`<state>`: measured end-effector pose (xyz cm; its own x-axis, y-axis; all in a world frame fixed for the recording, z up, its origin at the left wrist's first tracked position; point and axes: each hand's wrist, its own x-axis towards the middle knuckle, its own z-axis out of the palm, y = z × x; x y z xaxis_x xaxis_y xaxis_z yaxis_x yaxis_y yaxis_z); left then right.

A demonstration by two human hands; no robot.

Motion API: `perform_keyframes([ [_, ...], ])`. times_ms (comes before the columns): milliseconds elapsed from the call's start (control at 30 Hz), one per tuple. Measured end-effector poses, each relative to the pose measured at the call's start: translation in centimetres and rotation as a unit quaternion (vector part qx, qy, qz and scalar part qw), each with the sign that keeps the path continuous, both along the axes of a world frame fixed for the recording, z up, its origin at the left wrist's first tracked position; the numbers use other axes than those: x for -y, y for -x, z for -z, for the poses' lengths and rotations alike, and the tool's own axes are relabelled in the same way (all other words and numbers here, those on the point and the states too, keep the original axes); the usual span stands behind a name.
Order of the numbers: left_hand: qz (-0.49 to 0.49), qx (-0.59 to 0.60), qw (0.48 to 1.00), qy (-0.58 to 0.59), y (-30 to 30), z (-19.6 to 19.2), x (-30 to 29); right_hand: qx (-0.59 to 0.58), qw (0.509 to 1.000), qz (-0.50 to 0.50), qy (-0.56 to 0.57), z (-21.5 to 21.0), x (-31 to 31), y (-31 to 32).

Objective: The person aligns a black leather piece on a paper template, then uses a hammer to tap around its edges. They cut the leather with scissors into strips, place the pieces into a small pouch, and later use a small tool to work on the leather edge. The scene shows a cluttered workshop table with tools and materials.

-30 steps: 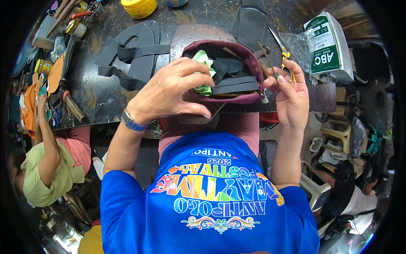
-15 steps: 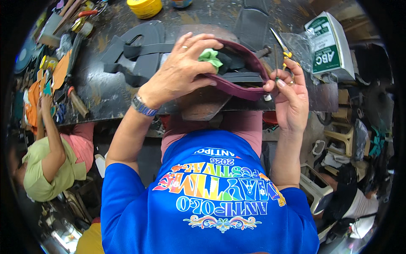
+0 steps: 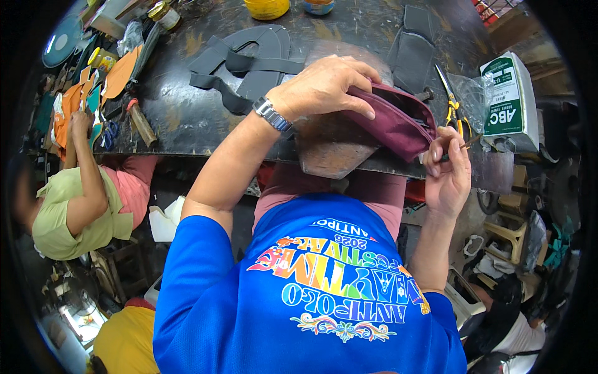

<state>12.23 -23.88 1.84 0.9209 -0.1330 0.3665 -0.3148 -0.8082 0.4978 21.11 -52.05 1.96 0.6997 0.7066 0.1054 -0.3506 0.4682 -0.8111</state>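
Note:
My left hand (image 3: 336, 87) is closed around the far side of a maroon zippered pouch (image 3: 402, 124), thumb across its front. The pouch's mouth gapes, showing a dark interior; what lies inside is hard to make out now. At the pouch's right end, my right hand (image 3: 450, 171) pinches a slim pointed tool (image 3: 471, 141) with a bit of green by the fingers. Its exact kind is unclear, and I cannot tell whether these fingers touch the pouch. Beneath the pouch, a worn wooden board (image 3: 336, 153) juts over the table's near edge.
Yellow-and-black-handled scissors (image 3: 453, 103) lie beyond my right hand, beside clear plastic and a white-and-green box (image 3: 509, 103). Dark sandal pieces (image 3: 249, 62) and a yellow tub (image 3: 266, 9) are farther back. A hammer (image 3: 142, 121) lies leftward, near a co-worker (image 3: 81, 199) handling orange pieces.
The pouch has tilted, so its front faces me more and the green crumpled thing inside is hidden. The tool in my right hand has swung from upright to pointing right.

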Motion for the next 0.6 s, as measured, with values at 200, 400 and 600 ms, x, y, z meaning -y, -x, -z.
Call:
perform_keyframes([
  [200,-0.058,-0.032,0.997,0.047,-1.0,-0.5,0.4,0.046,0.996,0.027,0.075,0.0,-0.2,1.0],
  [400,-0.114,0.029,0.992,0.042,-3.0,-1.0,0.5,0.068,0.994,0.018,0.086,-0.4,0.6,1.8],
  [600,-0.245,0.184,0.952,0.001,-7.1,-0.6,-3.9,0.056,0.991,0.043,0.116,-0.3,1.9,1.8],
])
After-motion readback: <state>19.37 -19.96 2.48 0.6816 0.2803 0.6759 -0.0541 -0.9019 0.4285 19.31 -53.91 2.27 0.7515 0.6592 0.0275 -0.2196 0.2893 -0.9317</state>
